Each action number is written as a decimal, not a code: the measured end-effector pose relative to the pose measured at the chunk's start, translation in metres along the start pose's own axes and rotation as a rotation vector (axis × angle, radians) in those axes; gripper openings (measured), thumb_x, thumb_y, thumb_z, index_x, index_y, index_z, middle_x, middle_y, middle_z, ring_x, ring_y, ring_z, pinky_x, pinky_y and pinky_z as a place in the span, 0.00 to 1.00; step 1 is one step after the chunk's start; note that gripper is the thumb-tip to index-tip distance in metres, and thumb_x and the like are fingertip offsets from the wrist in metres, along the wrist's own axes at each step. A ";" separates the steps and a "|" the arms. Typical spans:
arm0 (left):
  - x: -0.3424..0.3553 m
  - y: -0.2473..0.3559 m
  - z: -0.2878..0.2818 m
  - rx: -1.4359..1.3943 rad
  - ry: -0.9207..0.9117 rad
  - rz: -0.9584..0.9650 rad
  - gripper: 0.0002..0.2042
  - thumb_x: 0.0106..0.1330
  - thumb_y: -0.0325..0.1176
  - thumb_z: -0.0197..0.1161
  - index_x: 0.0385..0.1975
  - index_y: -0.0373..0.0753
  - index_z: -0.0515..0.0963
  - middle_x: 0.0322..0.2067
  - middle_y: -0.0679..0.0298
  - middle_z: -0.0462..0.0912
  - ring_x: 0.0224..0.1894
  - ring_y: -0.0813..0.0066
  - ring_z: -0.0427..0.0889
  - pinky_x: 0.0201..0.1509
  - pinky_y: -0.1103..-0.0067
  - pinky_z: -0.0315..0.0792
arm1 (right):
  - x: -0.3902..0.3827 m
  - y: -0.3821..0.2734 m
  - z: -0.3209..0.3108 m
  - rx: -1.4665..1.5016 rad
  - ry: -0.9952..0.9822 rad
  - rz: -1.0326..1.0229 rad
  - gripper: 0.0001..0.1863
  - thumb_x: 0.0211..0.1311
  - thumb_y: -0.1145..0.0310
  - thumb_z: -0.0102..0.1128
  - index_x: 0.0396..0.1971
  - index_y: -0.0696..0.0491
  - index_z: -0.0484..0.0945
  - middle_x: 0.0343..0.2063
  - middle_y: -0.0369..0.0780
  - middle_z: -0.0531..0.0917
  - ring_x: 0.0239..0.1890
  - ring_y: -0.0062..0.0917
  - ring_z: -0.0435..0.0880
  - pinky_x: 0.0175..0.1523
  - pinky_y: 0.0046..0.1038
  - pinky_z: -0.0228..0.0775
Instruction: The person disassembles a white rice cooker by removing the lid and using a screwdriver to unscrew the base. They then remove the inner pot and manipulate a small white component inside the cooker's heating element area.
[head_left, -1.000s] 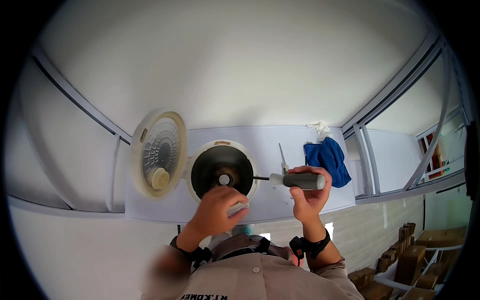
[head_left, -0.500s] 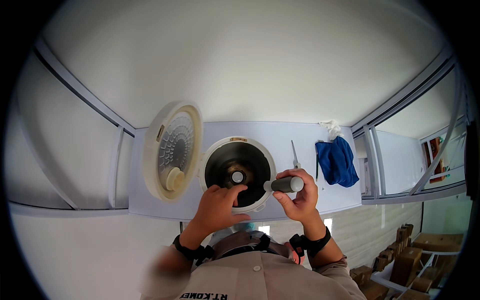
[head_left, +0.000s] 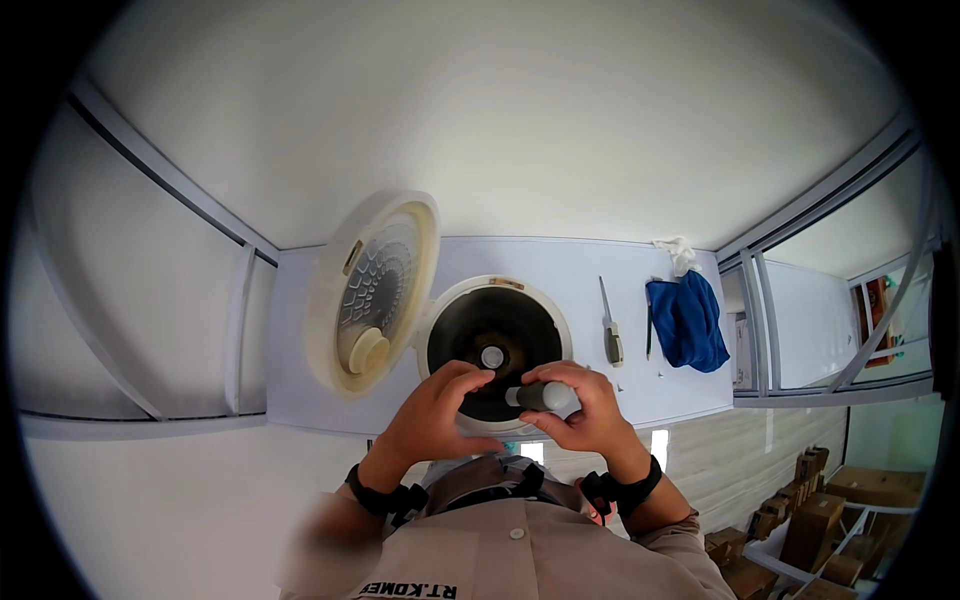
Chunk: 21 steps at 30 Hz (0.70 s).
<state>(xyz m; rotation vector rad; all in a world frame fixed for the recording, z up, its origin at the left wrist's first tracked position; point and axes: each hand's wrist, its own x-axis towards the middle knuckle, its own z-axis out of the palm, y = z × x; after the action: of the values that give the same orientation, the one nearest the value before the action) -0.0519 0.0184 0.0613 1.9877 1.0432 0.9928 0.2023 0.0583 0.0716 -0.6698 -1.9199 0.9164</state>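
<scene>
A white rice cooker body (head_left: 565,348) stands in front of me, with its dark interior facing up. In its middle is a round, light-topped centre piece (head_left: 491,357). The raised lid (head_left: 325,335) leans to the left, its patterned inner side showing. My right hand (head_left: 592,420) grips a screwdriver (head_left: 545,397) by its grey handle with a pale end, over the cooker's near right rim; its shaft cannot be seen. At the near left rim, my left hand (head_left: 428,415) is empty, thumb and fingers apart.
Right of the cooker lie a second screwdriver (head_left: 612,335), a thin dark pen-like stick (head_left: 649,330) and small screw-like bits (head_left: 620,387). Farther right are a blue cloth (head_left: 690,325) and a crumpled white tissue (head_left: 678,254). Framed panels flank the white table (head_left: 290,350).
My right hand has moved left with the screwdriver, from beside the cooker to over its near right rim. The second screwdriver's handle is now uncovered. The whole view has shifted slightly.
</scene>
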 end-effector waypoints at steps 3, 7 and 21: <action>-0.003 -0.003 0.000 -0.017 0.030 0.052 0.44 0.45 0.45 0.87 0.63 0.39 0.71 0.51 0.54 0.79 0.49 0.57 0.81 0.52 0.67 0.78 | 0.000 -0.004 0.009 0.000 -0.040 -0.001 0.29 0.50 0.71 0.82 0.52 0.53 0.76 0.45 0.43 0.87 0.42 0.38 0.89 0.43 0.32 0.83; -0.007 -0.006 -0.003 0.071 0.080 0.095 0.45 0.45 0.47 0.86 0.63 0.39 0.71 0.52 0.55 0.79 0.50 0.56 0.81 0.54 0.66 0.77 | -0.003 -0.002 0.017 -0.045 -0.099 -0.057 0.31 0.48 0.71 0.83 0.50 0.51 0.73 0.44 0.46 0.87 0.41 0.38 0.90 0.41 0.32 0.83; -0.011 -0.009 -0.018 0.038 -0.002 -0.045 0.46 0.45 0.44 0.86 0.65 0.38 0.70 0.46 0.59 0.79 0.43 0.62 0.78 0.51 0.68 0.74 | -0.004 -0.006 0.030 -0.215 -0.173 -0.203 0.29 0.45 0.66 0.86 0.43 0.49 0.72 0.40 0.42 0.85 0.35 0.36 0.88 0.35 0.31 0.80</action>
<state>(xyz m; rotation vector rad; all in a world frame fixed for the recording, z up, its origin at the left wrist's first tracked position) -0.0747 0.0162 0.0589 1.9868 1.1085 0.9540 0.1769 0.0418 0.0642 -0.5196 -2.2167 0.6644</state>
